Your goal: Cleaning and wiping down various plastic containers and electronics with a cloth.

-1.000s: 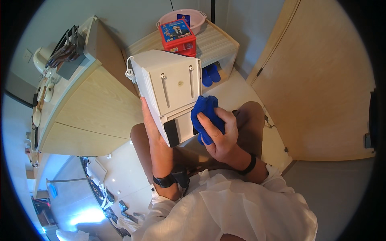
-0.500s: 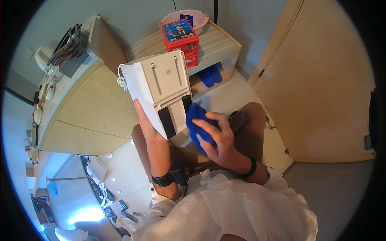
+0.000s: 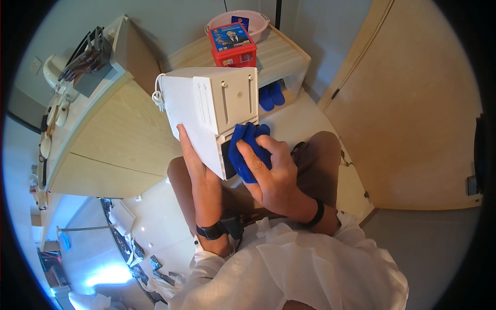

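Note:
My left hand (image 3: 200,173) grips a white boxy appliance (image 3: 188,101) by its left side and lower end, holding it up over my lap. Two long slots run down the panel that faces me, and a bundled white cord (image 3: 158,95) hangs at its upper left corner. A black pad (image 3: 226,157) shows near its lower end, partly covered. Bunched in my right hand (image 3: 279,178) is a blue cloth (image 3: 238,155), which lies against the appliance's lower recess and hides much of it. The fingers of my left hand behind the appliance are out of sight.
Beyond the appliance, a red drawer box (image 3: 235,51) and a pink basin (image 3: 213,24) stand on a low wooden shelf unit (image 3: 287,54). Blue slippers (image 3: 271,96) sit inside it. To the left is a counter with a knife block (image 3: 97,81); a wooden door (image 3: 408,103) is at right.
The appliance has turned, showing more of its left side, and shifted slightly right. My right hand has brought the blue cloth left, from the appliance's edge onto its lower recess.

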A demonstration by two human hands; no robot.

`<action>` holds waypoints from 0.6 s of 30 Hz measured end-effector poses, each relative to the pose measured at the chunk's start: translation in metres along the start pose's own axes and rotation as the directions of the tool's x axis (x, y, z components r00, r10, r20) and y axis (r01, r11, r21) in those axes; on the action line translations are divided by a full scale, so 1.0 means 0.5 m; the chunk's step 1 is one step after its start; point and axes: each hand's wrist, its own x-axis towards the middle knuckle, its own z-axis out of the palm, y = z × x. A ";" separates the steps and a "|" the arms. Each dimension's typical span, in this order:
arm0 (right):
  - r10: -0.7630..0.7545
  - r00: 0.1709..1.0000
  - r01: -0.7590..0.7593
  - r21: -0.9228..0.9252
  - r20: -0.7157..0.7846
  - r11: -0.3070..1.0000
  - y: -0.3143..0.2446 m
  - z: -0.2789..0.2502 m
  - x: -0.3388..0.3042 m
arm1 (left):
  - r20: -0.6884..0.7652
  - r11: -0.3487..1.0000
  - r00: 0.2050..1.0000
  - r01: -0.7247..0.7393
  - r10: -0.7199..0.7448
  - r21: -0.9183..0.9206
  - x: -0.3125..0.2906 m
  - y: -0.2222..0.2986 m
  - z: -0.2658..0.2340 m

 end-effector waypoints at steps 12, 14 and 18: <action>0.105 0.989 -0.132 0.320 0.101 0.938 0.018 -0.021 0.015 | 0.039 1.000 0.999 -0.017 0.018 -0.011 0.015 -0.014 -0.015; 0.085 0.988 -0.120 0.290 0.129 0.950 0.012 -0.023 0.008 | 0.043 1.000 0.999 -0.025 0.026 -0.011 0.019 -0.010 -0.019; 0.040 0.969 -0.100 0.237 0.245 0.966 0.003 -0.021 -0.017 | 0.056 0.999 0.998 -0.035 0.036 -0.014 0.024 -0.003 -0.030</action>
